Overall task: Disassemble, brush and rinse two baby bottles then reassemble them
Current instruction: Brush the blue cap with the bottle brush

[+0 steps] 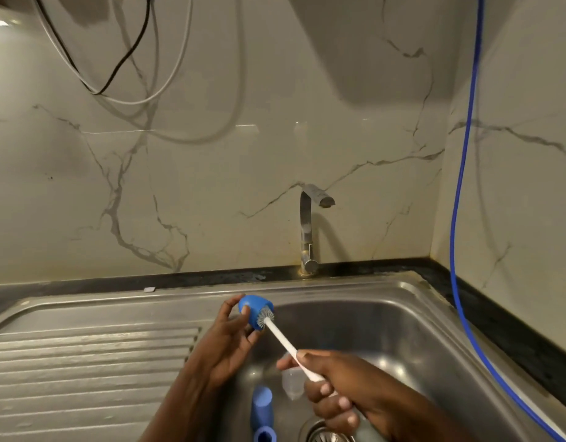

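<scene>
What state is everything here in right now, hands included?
Blue dome-shaped plastic cap: held in left hand, brush bristles inside.
White-handled bottle brush: gripped by right hand.
Steel tap: no water running.
Blue plastic bottle part: lying in steel sink.
Clear plastic piece: in the sink, partly hidden.

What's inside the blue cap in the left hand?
The grey bristles of the white brush sit in the mouth of the blue cap. The bristle tip deeper in and the inner wall are hidden.

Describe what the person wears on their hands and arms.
Nothing: the left hand and right hand are gloveless, with no ring, watch or bracelet visible. Both forearms are bare to the frame's edge, no sleeve showing. Nails look short.
</scene>
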`<move>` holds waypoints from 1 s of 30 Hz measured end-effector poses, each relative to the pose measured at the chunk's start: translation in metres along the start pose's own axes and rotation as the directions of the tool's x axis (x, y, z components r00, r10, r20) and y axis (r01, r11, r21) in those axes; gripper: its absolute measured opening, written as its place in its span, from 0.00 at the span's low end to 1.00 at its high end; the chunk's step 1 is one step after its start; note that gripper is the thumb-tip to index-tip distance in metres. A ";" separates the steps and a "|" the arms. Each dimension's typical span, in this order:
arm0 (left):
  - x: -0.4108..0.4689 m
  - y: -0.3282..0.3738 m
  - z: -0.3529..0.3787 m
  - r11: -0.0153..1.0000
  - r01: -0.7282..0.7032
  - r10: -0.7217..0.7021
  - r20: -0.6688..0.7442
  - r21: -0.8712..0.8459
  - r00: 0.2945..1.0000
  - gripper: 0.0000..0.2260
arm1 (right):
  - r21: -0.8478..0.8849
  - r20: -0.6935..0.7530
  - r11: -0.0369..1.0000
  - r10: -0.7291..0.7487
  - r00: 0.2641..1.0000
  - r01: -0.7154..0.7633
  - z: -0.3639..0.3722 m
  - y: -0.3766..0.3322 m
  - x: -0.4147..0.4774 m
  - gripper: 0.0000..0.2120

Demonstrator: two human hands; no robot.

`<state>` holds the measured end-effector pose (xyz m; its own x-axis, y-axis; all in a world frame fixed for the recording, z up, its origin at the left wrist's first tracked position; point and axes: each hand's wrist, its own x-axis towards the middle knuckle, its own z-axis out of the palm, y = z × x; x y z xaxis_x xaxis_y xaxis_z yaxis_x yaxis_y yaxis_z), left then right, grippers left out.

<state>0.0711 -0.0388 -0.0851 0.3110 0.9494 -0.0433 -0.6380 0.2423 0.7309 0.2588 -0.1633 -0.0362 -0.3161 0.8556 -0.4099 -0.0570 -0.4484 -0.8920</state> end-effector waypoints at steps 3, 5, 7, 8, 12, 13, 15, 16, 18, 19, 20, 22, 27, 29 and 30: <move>0.000 -0.002 -0.001 0.999 0.012 -0.013 0.039 0.035 0.999 0.17 | 0.008 0.020 1.000 -0.010 1.000 0.010 0.000 -0.003 -0.001 0.16; -0.001 -0.003 0.004 0.993 0.020 -0.021 0.006 0.120 1.000 0.13 | -0.131 -0.051 0.990 -0.055 0.997 0.048 0.003 -0.001 0.000 0.15; -0.001 -0.004 0.009 0.990 -0.022 0.031 -0.061 0.137 0.998 0.12 | -0.280 -0.105 0.958 -0.093 0.990 0.060 0.005 0.003 0.002 0.15; 0.000 -0.005 0.010 0.988 -0.047 0.061 -0.097 0.144 0.993 0.13 | -0.324 -0.121 0.944 -0.104 0.987 0.060 0.005 0.005 0.003 0.14; 0.007 -0.007 0.007 0.989 -0.067 0.089 -0.174 0.130 0.981 0.23 | -0.334 -0.127 0.940 -0.112 0.986 0.064 0.004 0.007 0.006 0.14; 0.008 -0.006 0.005 0.990 -0.062 0.084 -0.177 0.129 0.981 0.26 | -0.333 -0.128 0.941 -0.110 0.986 0.061 0.004 0.007 0.006 0.13; 0.010 -0.003 0.003 0.991 -0.069 0.089 -0.180 0.119 0.980 0.33 | -0.348 -0.138 0.936 -0.116 0.984 0.061 0.003 0.007 0.008 0.13; 0.011 -0.002 0.001 0.990 -0.076 0.098 -0.188 0.119 0.977 0.34 | -0.366 -0.141 0.928 -0.123 0.982 0.064 0.003 0.007 0.008 0.13; 0.013 -0.003 -0.002 0.991 -0.085 0.105 -0.200 0.104 0.974 0.28 | -0.403 -0.141 0.911 -0.153 0.978 0.084 0.004 0.008 0.008 0.12; 0.014 -0.003 -0.003 0.992 -0.081 0.100 -0.207 0.096 0.973 0.22 | -0.418 -0.139 0.903 -0.170 0.976 0.097 0.004 0.009 0.008 0.12; 0.014 -0.003 -0.003 0.993 -0.071 0.089 -0.212 0.091 0.973 0.16 | -0.428 -0.138 0.897 -0.184 0.973 0.109 0.004 0.011 0.007 0.12; 0.013 -0.005 -0.004 0.996 -0.048 0.065 -0.245 0.075 0.967 0.14 | -0.445 -0.126 0.887 -0.202 0.971 0.127 0.004 0.014 0.006 0.12; 0.010 -0.004 -0.011 0.997 -0.068 0.078 -0.276 0.044 0.958 0.20 | -0.572 -0.112 0.806 -0.259 0.959 0.151 -0.002 0.019 0.004 0.13; 0.010 -0.002 -0.009 0.996 -0.085 0.089 -0.288 0.027 0.954 0.19 | -0.654 -0.126 0.744 -0.282 0.951 0.134 -0.005 0.018 0.004 0.10; 0.010 0.000 -0.009 0.995 -0.099 0.098 -0.305 0.013 0.947 0.19 | -0.690 -0.136 0.715 -0.287 0.948 0.117 -0.008 0.016 0.003 0.09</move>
<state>0.0680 -0.0273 -0.0920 0.0171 0.9840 -0.1773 -0.6560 0.1449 0.7407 0.2644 -0.1661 -0.0530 -0.1544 0.9752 -0.1587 0.5754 -0.0418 -0.8168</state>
